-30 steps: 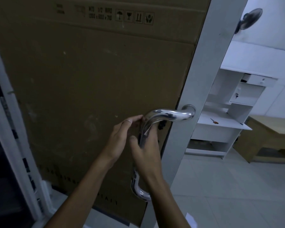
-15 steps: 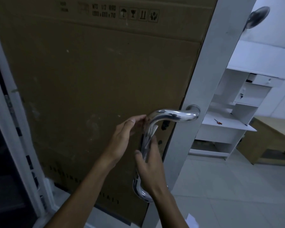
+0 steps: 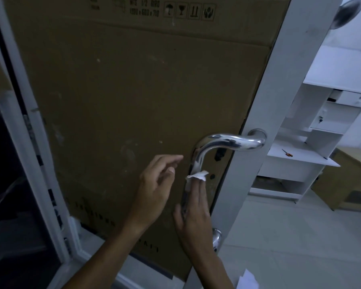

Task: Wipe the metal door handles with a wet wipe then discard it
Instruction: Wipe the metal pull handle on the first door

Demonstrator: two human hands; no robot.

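Dimly lit, the doorway shows a brown cardboard sheet [image 3: 133, 101] covering the door, framed in white. A curved chrome door handle [image 3: 223, 142] juts from the frame's edge. The right hand [image 3: 193, 213] lies along the handle's vertical run, fingers straight, pressing a white wet wipe [image 3: 197, 175] against the metal. The left hand [image 3: 154, 188] hovers just beside it, loose and holding nothing. Beyond stand white shelves [image 3: 304, 159] on a pale tiled floor [image 3: 290, 247].
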